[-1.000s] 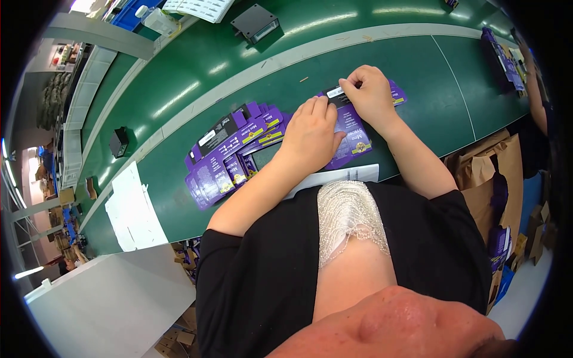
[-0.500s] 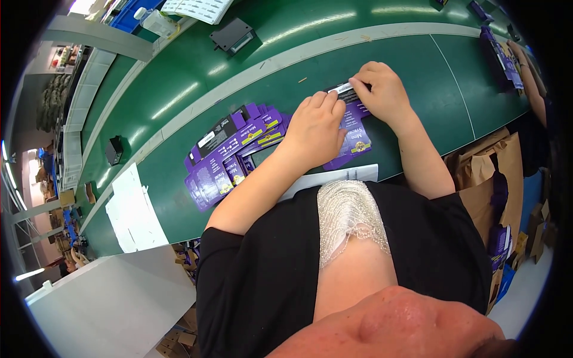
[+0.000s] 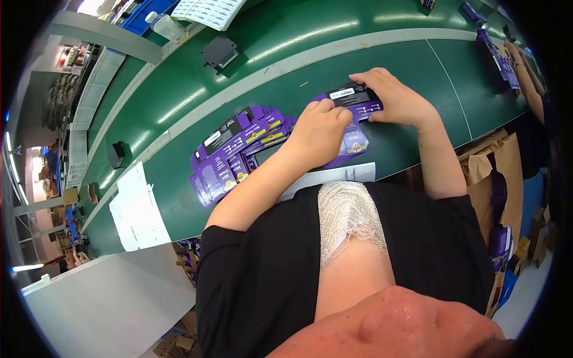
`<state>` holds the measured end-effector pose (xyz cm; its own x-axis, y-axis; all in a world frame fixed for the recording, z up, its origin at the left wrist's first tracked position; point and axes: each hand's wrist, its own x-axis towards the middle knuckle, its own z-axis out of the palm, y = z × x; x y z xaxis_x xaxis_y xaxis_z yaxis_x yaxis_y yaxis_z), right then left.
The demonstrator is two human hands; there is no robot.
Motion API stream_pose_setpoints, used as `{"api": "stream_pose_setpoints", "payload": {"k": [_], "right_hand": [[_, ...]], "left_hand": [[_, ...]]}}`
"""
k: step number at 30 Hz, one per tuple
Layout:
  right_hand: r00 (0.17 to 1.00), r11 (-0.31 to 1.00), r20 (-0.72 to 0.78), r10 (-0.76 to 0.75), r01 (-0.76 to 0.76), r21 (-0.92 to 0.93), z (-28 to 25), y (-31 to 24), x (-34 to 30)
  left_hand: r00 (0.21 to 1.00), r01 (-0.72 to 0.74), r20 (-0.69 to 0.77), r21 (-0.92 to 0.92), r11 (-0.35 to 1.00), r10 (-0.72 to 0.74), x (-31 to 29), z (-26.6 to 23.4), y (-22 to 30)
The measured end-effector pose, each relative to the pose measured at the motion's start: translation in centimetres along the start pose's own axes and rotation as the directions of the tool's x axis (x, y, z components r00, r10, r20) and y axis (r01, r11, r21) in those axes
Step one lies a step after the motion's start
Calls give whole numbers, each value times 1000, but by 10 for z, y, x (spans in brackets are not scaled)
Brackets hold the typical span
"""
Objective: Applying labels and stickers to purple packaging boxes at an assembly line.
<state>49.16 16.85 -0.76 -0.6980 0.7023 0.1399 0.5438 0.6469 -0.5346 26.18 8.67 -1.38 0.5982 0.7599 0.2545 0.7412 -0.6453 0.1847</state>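
Observation:
A flattened purple-and-black carton (image 3: 356, 140) with a white label on its black panel lies on the green table in front of me. My left hand (image 3: 319, 132) presses on its left side with curled fingers, covering part of it. Around the carton's right edge, my right hand (image 3: 399, 100) grips with the index finger at the far side and the thumb at the near side. To the left lies a pile of similar flat purple cartons (image 3: 239, 143), overlapping one another, partly behind my left forearm.
White paper (image 3: 137, 209) lies at the left, and a printed sheet (image 3: 352, 173) at the table's near edge. Black boxes (image 3: 221, 52) stand on the far green surface, beyond a pale strip. Brown paper bags (image 3: 495, 173) are at the right, near another person's arm (image 3: 525, 74).
My right hand has shifted right and opened wider, now gripping the carton's edge. More of the black panel and label shows. My left fingers have curled in more tightly.

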Motion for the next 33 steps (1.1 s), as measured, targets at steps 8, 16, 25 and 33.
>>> {"api": "stream_pose_setpoints", "payload": {"k": [8,16,25,33], "right_hand": [[995,996,-93,-27,34,76,-13,-35,-21],[900,904,-86,-428,424,-61,50,-180,66],[894,914,272,-355,393,-101,128,-233,117],[860,816,-50,-508,462,-349,124,-180,103]], "left_hand": [[803,410,-422,-122,904,-421,-147,-105,-52],[-41,509,111,-853,-116,-993,-329,-101,-80],[114,456,74,-890,-14,-991,-320,-93,-57],[145,697,-89,-698,165,-985,-284,-84,-65]]}}
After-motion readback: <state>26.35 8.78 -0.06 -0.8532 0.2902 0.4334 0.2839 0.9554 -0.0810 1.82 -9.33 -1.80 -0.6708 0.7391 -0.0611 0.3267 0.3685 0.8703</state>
